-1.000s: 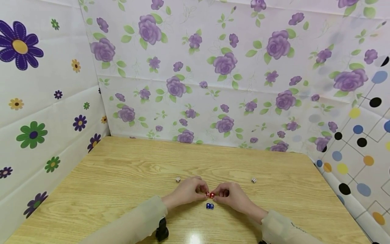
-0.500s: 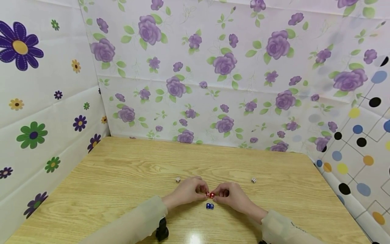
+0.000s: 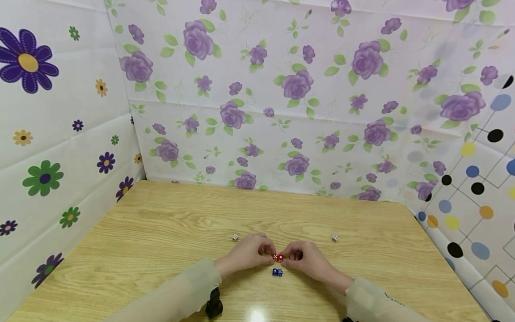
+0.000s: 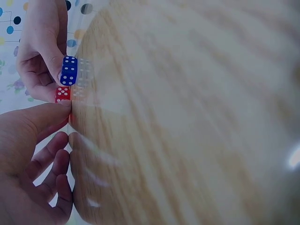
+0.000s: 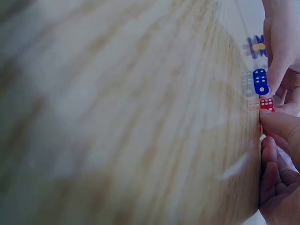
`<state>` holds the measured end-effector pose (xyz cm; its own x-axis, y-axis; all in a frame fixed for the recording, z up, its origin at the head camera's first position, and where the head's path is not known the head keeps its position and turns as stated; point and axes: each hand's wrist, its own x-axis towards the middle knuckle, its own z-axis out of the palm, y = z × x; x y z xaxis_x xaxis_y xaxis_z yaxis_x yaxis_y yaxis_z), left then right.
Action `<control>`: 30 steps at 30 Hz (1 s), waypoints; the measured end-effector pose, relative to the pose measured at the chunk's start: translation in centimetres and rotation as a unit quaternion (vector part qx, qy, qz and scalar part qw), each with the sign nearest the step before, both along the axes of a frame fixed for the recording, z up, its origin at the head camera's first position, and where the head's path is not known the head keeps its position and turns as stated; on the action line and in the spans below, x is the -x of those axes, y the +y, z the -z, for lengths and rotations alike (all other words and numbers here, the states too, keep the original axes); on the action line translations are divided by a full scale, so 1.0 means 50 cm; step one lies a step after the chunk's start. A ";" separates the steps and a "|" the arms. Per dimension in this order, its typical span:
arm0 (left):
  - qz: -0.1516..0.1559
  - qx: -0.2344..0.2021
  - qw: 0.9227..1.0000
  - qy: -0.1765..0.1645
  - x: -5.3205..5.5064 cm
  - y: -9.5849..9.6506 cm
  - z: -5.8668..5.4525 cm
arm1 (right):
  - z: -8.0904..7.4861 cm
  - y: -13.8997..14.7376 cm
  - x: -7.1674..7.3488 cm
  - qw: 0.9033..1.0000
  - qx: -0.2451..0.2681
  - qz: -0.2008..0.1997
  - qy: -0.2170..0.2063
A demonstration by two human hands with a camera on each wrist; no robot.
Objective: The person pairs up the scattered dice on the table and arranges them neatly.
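Observation:
Two red dice [image 3: 277,258] sit side by side on the wooden table in the head view. My left hand [image 3: 249,252] pinches the left one between thumb and finger, while my right hand [image 3: 310,261] pinches the other from the opposite side. Just nearer to me, two blue dice [image 3: 277,272] stand together, untouched by either hand. The left wrist view shows a red die [image 4: 63,93] partly covered by the left thumb, beyond it a blue die [image 4: 69,71]. In the right wrist view the right thumb partly hides a red die [image 5: 267,104].
Farther back lie two white dice, a left one [image 3: 235,238] beside the left hand and a right one [image 3: 335,239] beyond the right hand. Patterned cloth walls [image 3: 257,89] border the wooden table [image 3: 181,214] at the back and sides.

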<state>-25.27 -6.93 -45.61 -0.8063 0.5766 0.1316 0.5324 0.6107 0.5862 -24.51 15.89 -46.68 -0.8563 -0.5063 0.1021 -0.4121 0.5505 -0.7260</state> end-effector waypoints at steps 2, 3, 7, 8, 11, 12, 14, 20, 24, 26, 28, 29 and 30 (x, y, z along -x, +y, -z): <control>0.000 -0.001 1.000 -0.003 -0.001 0.001 -0.001 | -0.001 0.000 -0.001 1.000 0.000 0.001 -0.003; 0.000 -0.001 1.000 -0.002 -0.001 0.001 0.000 | -0.001 0.000 -0.001 1.000 0.000 0.000 -0.003; -0.001 -0.002 1.000 -0.003 -0.002 0.001 -0.001 | -0.001 0.000 -0.001 1.000 0.002 -0.001 -0.004; -0.001 -0.003 1.000 -0.004 -0.002 0.001 -0.001 | 0.000 0.001 -0.001 1.000 0.003 0.000 -0.005; 0.004 -0.011 1.000 -0.008 -0.002 -0.002 0.000 | 0.001 0.001 0.000 1.000 0.004 -0.001 -0.008; 0.009 -0.016 1.000 -0.012 -0.002 -0.004 0.000 | 0.002 0.001 0.000 1.000 0.004 -0.002 -0.008; 0.021 -0.029 0.999 -0.025 0.000 -0.008 0.001 | 0.002 0.002 0.000 1.000 0.004 -0.002 -0.009; 0.062 -0.069 0.993 -0.077 0.013 -0.034 -0.002 | 0.004 0.002 0.001 1.000 0.001 0.002 -0.014; 0.065 -0.070 0.993 -0.065 0.025 -0.058 -0.015 | 0.004 0.002 0.003 1.000 -0.001 0.003 -0.013; 0.057 -0.073 0.995 -0.047 0.032 -0.074 -0.027 | 0.004 0.002 0.003 1.000 0.000 0.000 -0.009; 0.044 -0.077 0.996 -0.030 0.040 -0.095 -0.038 | 0.002 0.002 0.003 1.000 0.001 0.000 -0.007; 0.035 -0.080 0.996 -0.025 0.044 -0.106 -0.042 | 0.002 0.002 0.003 1.000 0.003 -0.002 -0.006; 0.025 -0.080 0.996 -0.020 0.048 -0.118 -0.046 | 0.002 0.002 0.003 1.000 0.003 -0.002 -0.005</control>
